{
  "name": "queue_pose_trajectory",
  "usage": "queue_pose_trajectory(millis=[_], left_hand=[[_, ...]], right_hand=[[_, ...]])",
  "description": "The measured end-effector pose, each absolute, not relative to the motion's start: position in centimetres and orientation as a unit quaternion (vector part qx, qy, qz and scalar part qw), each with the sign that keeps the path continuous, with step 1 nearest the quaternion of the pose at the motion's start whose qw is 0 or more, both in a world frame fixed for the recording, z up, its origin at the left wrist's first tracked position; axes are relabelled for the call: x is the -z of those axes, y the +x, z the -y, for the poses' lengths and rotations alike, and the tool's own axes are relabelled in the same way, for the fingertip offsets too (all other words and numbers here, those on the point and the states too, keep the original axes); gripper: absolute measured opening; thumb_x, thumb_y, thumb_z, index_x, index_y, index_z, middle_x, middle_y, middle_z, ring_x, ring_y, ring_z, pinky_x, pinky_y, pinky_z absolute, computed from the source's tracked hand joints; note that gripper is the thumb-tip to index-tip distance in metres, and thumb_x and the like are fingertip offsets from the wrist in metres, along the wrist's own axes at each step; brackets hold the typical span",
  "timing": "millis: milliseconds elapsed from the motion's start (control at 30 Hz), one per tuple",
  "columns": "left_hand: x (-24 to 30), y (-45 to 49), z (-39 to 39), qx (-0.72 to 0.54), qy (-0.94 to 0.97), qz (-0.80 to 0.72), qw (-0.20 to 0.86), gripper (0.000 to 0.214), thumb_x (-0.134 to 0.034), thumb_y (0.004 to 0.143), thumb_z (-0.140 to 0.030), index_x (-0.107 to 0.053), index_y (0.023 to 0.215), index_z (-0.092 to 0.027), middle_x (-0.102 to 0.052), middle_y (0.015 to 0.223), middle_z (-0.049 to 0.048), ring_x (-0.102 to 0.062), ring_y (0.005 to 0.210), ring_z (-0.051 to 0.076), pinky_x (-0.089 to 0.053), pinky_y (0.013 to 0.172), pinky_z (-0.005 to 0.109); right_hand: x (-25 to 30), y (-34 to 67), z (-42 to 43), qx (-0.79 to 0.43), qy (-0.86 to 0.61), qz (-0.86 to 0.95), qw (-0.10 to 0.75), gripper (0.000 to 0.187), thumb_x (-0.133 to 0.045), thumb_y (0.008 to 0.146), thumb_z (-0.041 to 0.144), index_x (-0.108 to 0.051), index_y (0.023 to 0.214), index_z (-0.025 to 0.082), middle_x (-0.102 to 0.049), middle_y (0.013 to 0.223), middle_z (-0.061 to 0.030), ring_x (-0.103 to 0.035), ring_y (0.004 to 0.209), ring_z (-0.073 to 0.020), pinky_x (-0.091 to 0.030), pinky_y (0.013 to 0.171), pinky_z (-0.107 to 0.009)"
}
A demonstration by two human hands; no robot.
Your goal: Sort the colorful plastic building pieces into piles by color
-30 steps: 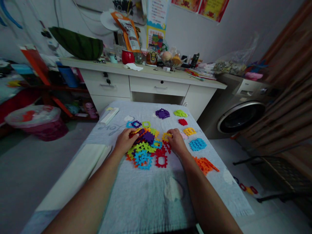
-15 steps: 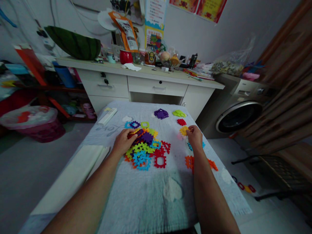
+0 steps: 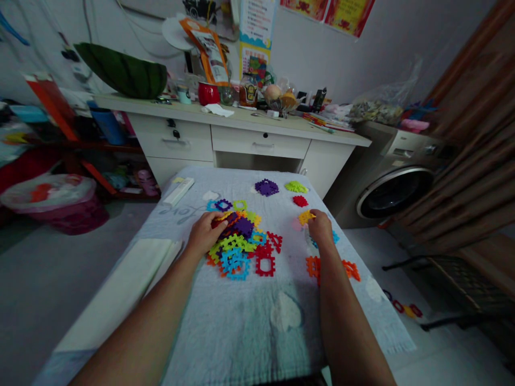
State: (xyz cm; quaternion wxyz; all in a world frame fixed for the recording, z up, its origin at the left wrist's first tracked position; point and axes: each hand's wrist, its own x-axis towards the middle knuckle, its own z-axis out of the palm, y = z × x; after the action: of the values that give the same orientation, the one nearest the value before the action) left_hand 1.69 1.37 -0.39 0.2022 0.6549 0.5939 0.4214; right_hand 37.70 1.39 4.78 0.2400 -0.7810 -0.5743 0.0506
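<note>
A mixed pile of coloured plastic interlocking tiles point(image 3: 241, 244) lies in the middle of a small table covered with a light cloth point(image 3: 241, 321). My left hand point(image 3: 205, 233) rests curled on the pile's left edge, fingers on an orange tile. My right hand point(image 3: 321, 225) sits at the right, fingertips pinched at a yellow tile point(image 3: 306, 217) on the small yellow stack. Sorted single-colour groups lie around: purple point(image 3: 266, 187), light green point(image 3: 296, 187), red point(image 3: 300, 201), blue point(image 3: 333, 237) partly under my hand, orange point(image 3: 350, 269) beside my forearm.
A white box point(image 3: 179, 192) lies at the table's far left. Behind stands a cluttered white desk point(image 3: 257, 139) with drawers, a washing machine point(image 3: 394, 187) at the right, a pink bin point(image 3: 52, 206) at the left. A few tiles lie on the floor point(image 3: 402, 308).
My right hand left the middle pile with a yellow tile and moved right to the yellow stack, where it has now lowered. The left hand stayed on the pile.
</note>
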Motion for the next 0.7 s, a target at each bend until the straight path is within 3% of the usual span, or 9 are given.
queue_pose_trajectory(millis=[133, 367, 533, 700], left_hand=[[0.48, 1.66, -1.39, -0.425, 0.655, -0.591, 0.202, 0.031, -0.057, 0.078, -0.044, -0.064, 0.099, -0.023, -0.065, 0.105, 0.0049, -0.061, 0.100, 0.024, -0.046, 0.093, 0.039], [0.49, 1.62, -1.40, -0.419, 0.658, -0.593, 0.198, 0.032, -0.056, 0.079, -0.045, -0.065, 0.100, -0.023, -0.064, 0.106, 0.0051, -0.061, 0.101, 0.025, -0.046, 0.094, 0.039], [0.39, 1.65, -1.32, -0.421, 0.656, -0.594, 0.201, 0.032, -0.057, 0.079, -0.044, -0.065, 0.101, -0.023, -0.065, 0.106, 0.0046, -0.061, 0.102, 0.024, -0.046, 0.093, 0.038], [0.81, 1.48, -1.45, -0.425, 0.661, -0.587, 0.194, 0.031, -0.057, 0.080, -0.045, -0.064, 0.101, -0.023, -0.065, 0.106, 0.0041, -0.062, 0.101, 0.023, -0.046, 0.094, 0.037]], right_hand=[[-4.25, 37.55, -1.46, -0.052, -0.764, 0.597, 0.240, 0.048, -0.045, 0.077, 0.006, -0.065, 0.120, 0.013, -0.064, 0.123, -0.0137, -0.057, 0.115, -0.0236, -0.041, 0.103, -0.033], [-3.74, 37.37, -1.20, -0.028, -0.769, 0.611, 0.187, 0.055, -0.046, 0.075, 0.003, -0.063, 0.125, 0.019, -0.050, 0.143, -0.0112, -0.049, 0.121, -0.0347, -0.039, 0.101, -0.052], [-3.94, 37.29, -1.29, -0.046, -0.759, 0.625, 0.177, 0.066, -0.043, 0.071, -0.003, -0.049, 0.136, 0.002, -0.043, 0.145, -0.0234, -0.040, 0.136, -0.0303, -0.031, 0.112, -0.043], [-4.48, 37.08, -1.10, -0.050, -0.758, 0.619, 0.198, 0.064, -0.041, 0.073, -0.003, -0.048, 0.137, -0.001, -0.048, 0.141, -0.0239, -0.044, 0.133, -0.0278, -0.033, 0.112, -0.035]])
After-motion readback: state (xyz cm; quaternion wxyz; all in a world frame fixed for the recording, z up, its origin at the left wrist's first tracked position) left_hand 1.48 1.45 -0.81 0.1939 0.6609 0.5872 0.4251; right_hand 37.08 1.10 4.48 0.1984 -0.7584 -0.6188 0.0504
